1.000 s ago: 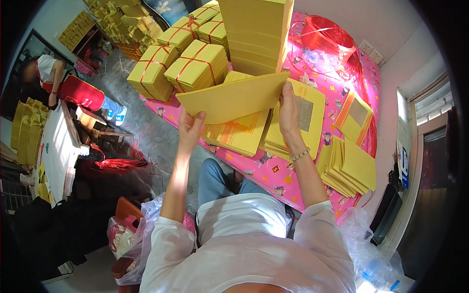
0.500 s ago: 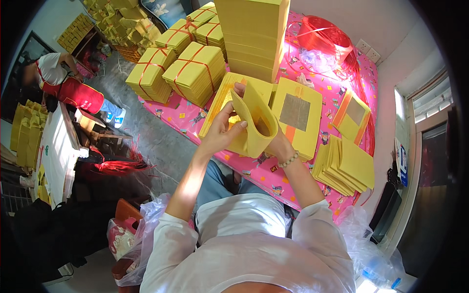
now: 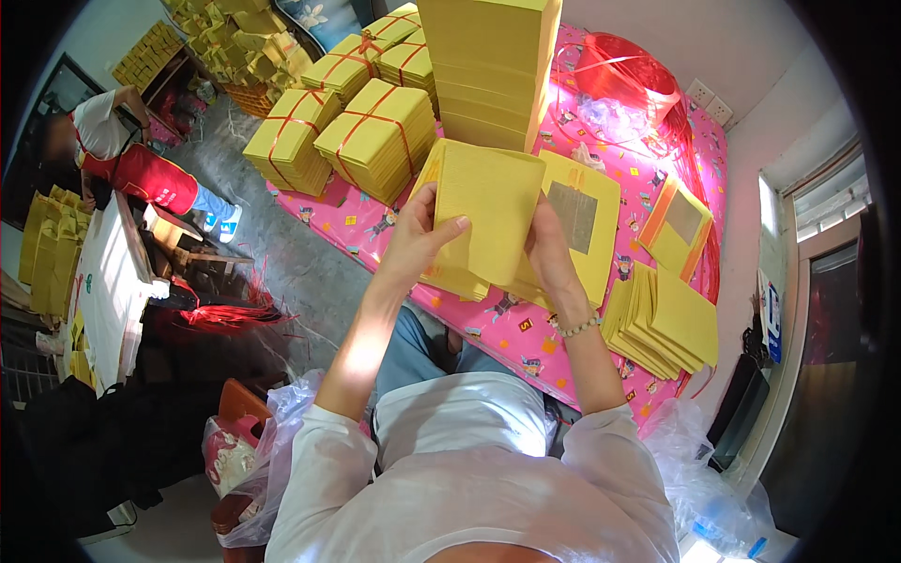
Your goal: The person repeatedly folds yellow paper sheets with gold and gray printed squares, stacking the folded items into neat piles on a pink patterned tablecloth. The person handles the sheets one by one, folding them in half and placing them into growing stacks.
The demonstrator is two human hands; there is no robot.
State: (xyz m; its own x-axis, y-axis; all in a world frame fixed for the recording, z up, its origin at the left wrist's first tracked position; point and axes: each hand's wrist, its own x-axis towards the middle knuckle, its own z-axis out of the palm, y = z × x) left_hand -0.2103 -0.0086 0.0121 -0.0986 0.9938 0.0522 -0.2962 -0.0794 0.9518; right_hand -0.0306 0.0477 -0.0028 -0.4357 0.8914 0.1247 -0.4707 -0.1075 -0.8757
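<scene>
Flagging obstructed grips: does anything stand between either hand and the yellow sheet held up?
Nothing visible does. The left hand has its thumb on the yellow sheet at the left edge; the right hand is at the right edge. Behind it, some fingers are hidden, so contact there can't be confirmed.

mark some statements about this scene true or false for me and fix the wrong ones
1. The left grip and right grip both hold the yellow piece. True.
2. The bracelet is on the left wrist. False: the bracelet is on the right wrist.
3. The bundles are tied in blue. False: the bundles are tied in red.
4. The co-worker wears a red apron. True.
5. The cloth under the bundles is plain green. False: the cloth is pink and patterned.
</scene>
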